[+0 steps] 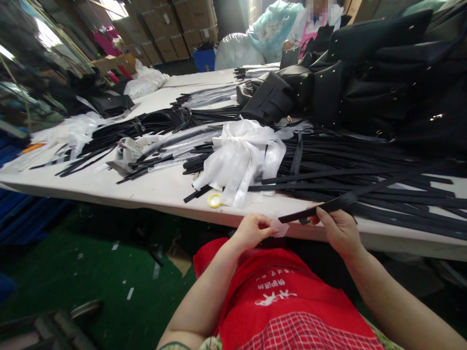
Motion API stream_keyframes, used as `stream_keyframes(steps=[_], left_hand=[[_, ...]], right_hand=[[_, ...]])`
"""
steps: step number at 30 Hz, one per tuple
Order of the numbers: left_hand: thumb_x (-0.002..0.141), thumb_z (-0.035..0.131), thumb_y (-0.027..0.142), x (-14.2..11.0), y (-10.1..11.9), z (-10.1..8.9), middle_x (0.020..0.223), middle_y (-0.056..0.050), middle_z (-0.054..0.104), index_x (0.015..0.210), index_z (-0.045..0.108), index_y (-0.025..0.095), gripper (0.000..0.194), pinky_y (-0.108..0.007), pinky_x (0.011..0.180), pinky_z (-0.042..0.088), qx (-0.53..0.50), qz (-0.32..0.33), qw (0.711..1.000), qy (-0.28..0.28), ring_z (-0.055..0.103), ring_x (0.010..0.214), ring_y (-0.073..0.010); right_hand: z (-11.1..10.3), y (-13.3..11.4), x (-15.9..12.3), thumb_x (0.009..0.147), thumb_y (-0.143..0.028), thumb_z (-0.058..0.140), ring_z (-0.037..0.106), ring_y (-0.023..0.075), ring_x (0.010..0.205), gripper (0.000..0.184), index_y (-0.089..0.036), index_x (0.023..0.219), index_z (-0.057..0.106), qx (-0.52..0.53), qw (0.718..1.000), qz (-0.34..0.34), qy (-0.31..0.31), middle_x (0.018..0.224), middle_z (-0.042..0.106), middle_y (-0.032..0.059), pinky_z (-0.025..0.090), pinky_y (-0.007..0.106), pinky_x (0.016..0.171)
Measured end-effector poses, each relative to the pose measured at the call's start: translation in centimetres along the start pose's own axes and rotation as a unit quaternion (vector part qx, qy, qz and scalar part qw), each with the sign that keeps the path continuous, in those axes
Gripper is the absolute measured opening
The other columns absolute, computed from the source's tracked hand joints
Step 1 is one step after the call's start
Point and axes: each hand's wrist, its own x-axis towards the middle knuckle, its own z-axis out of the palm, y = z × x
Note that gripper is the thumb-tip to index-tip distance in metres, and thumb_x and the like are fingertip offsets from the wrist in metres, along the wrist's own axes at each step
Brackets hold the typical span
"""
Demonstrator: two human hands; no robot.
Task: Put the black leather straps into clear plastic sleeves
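My right hand [339,228] grips a long black strap [346,198] a little way from its end, thumb on top. From there the strap runs up to the right over the pile of black straps [368,160]. At its left end, my left hand [257,229] pinches a small translucent whitish piece [280,228] that touches the strap tip. Whether this piece is a sleeve or a sheet I cannot tell. Just beyond my hands lies a bunch of white translucent plastic strips [242,155] on the straps. A yellow-rimmed tape roll [214,200] sits near the table edge.
The long pale table [109,192] carries more strap bundles [153,124] and crumpled plastic at left. Black leather bags [379,82] are heaped at right. Behind the table are a person [310,29], large plastic sacks [239,51] and stacked cartons [168,29]. Scraps litter the green floor [109,272].
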Motion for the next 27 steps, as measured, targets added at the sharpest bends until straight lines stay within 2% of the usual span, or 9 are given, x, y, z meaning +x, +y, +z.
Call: stream_keyframes(steps=[3, 8, 18, 23, 25, 27], left_hand=[[0.073, 0.075, 0.031, 0.0, -0.1, -0.2, 0.073, -0.006, 0.074, 0.074, 0.076, 0.013, 0.018, -0.027, 0.068, 0.05, -0.003, 0.012, 1.0, -0.011, 0.064, 0.068, -0.0174], [0.07, 0.078, 0.032, -0.1, -0.6, -0.3, 0.073, -0.005, 0.073, 0.073, 0.075, 0.013, 0.02, -0.025, 0.062, 0.048, -0.008, 0.014, 1.0, 0.002, 0.062, 0.063, -0.0153], [0.071, 0.078, 0.038, -0.1, -0.7, 0.0, 0.079, -0.007, 0.075, 0.076, 0.075, 0.014, 0.025, -0.027, 0.07, 0.052, 0.011, 0.023, 1.0, -0.019, 0.066, 0.073, -0.0187], [0.07, 0.078, 0.045, 0.0, -0.4, -0.1, 0.078, -0.006, 0.074, 0.078, 0.076, 0.014, 0.032, -0.027, 0.068, 0.05, -0.024, 0.009, 0.999, -0.043, 0.064, 0.071, -0.0179], [0.07, 0.077, 0.048, 0.2, -0.1, 0.2, 0.077, -0.006, 0.073, 0.077, 0.076, 0.014, 0.035, -0.027, 0.068, 0.05, -0.048, 0.01, 0.998, -0.042, 0.063, 0.07, -0.0178], [0.069, 0.077, 0.05, 0.3, 0.2, 1.1, 0.078, -0.006, 0.072, 0.075, 0.076, 0.014, 0.036, -0.028, 0.07, 0.05, -0.067, 0.018, 0.997, -0.025, 0.062, 0.071, -0.0182]], right_hand=[[-0.1, 0.0, 0.0, 0.092, -0.053, 0.056, 0.065, 0.0162, 0.059, 0.042, -0.018, 0.074, 0.07, -0.019, 1.0, -0.003, 0.007, 0.065, 0.069, 0.0045, 0.053, 0.026, 0.057], [-0.2, -0.1, 0.0, 0.091, -0.054, 0.057, 0.065, 0.0167, 0.058, 0.043, -0.017, 0.073, 0.07, -0.019, 1.0, -0.007, 0.023, 0.063, 0.069, 0.0047, 0.052, 0.026, 0.055], [-0.3, -0.2, -0.1, 0.091, -0.054, 0.056, 0.065, 0.0165, 0.059, 0.043, -0.018, 0.075, 0.07, -0.007, 1.0, -0.002, 0.007, 0.065, 0.069, 0.0048, 0.052, 0.027, 0.057], [-0.1, 0.1, 0.3, 0.09, -0.058, 0.055, 0.064, 0.0173, 0.059, 0.047, -0.018, 0.077, 0.073, -0.036, 0.997, 0.027, -0.058, 0.067, 0.07, 0.0054, 0.051, 0.027, 0.057], [0.8, 0.2, 0.2, 0.089, -0.058, 0.055, 0.066, 0.02, 0.068, 0.046, -0.018, 0.078, 0.075, -0.044, 0.993, 0.037, -0.099, 0.074, 0.072, 0.0066, 0.054, 0.031, 0.066], [2.1, 0.5, -0.1, 0.086, -0.058, 0.058, 0.068, 0.0249, 0.087, 0.043, -0.019, 0.083, 0.077, -0.018, 0.989, 0.056, -0.134, 0.091, 0.075, 0.0085, 0.055, 0.037, 0.084]])
